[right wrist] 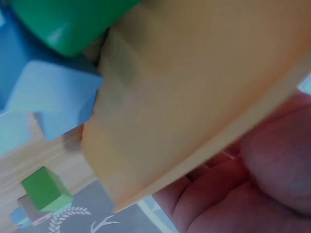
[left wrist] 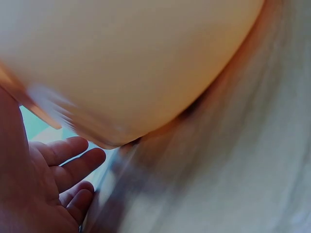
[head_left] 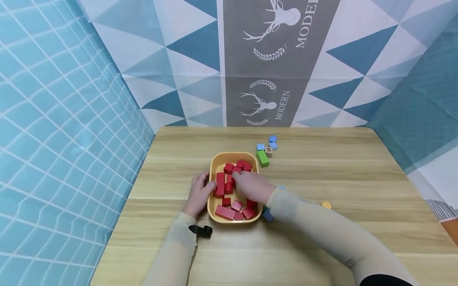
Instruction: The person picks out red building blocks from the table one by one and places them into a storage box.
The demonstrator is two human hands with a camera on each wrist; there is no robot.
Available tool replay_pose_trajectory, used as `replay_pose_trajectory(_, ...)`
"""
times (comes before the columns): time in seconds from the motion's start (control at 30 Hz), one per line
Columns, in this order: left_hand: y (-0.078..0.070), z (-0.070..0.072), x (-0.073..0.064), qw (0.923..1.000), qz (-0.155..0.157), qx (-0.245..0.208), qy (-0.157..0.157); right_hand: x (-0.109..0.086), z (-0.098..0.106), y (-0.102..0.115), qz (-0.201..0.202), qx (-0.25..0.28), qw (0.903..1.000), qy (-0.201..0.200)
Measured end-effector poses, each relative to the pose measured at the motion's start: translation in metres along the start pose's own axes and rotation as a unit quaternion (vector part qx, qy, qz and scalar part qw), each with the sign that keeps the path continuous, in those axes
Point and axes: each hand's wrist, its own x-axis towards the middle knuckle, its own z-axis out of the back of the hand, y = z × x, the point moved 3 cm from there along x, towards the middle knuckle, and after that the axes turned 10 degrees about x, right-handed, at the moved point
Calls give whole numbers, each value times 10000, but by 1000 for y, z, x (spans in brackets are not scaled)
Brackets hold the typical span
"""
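A yellow-orange plastic bin (head_left: 235, 221) stands on the table with several red blocks inside, among them a long red block (head_left: 220, 185) along its left side. My left hand (head_left: 198, 192) holds the bin's left rim, thumb over the edge; in the left wrist view its other fingers (left wrist: 77, 167) are loosely bent beside the outer wall. Over the right rim, my right hand (head_left: 252, 186) reaches into the bin, fingers down among the red blocks near a short red block (head_left: 229, 188). Its fingertips are hidden, so whether it pinches a block cannot be told.
Behind the bin to the right lie a green block (head_left: 262, 158), a cube marked S (head_left: 268, 151) and several light blue blocks (head_left: 273, 139). Blue (right wrist: 53, 92) and green (right wrist: 73, 24) blocks lie against the bin's right wall. A yellow round piece (head_left: 326, 205) lies farther right.
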Motion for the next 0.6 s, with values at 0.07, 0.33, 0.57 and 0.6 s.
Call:
replay_pose_trajectory(0.07, -1, 2, 0, 10000, -57, -5, -32, -1, 1, 0, -1, -81, 10000, -30)
replay_pose_trajectory(0.33, -2, 2, 0, 10000, -75, -25, 37, -5, -1, 4, -63, 62, 9998, 150)
replay_pose_trajectory(0.57, -3, 4, -1, 10000, -43, 20, -14, -4, -3, 2, -9, 732, 9971, 182)
replay_pose_trajectory(0.6, -2, 4, -1, 10000, -32, 20, -8, -4, -3, 0, -7, 891, 9959, 168)
